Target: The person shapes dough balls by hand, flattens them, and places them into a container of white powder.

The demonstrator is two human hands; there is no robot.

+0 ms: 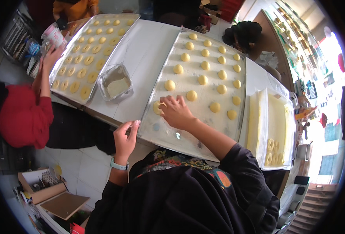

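Observation:
A large metal tray (203,126) in front of me bears spaced rows of round yellow dough balls (191,95). My right hand (177,113) reaches over its near left part, with curled fingertips on a dough ball (156,108) that they partly cover. My left hand (125,138), with a pale watch (119,164) at the wrist, hovers by the tray's near left corner. Its thumb and fingertips are pinched together; whether anything small is between them I cannot make out.
Left of my tray stands a square container (115,82) of pale powder. Beyond it, another tray (87,102) carries dough rings and balls. A person in a red top (24,115) works beside that tray. To my right, a clear plastic box (276,123) holds several dough rings.

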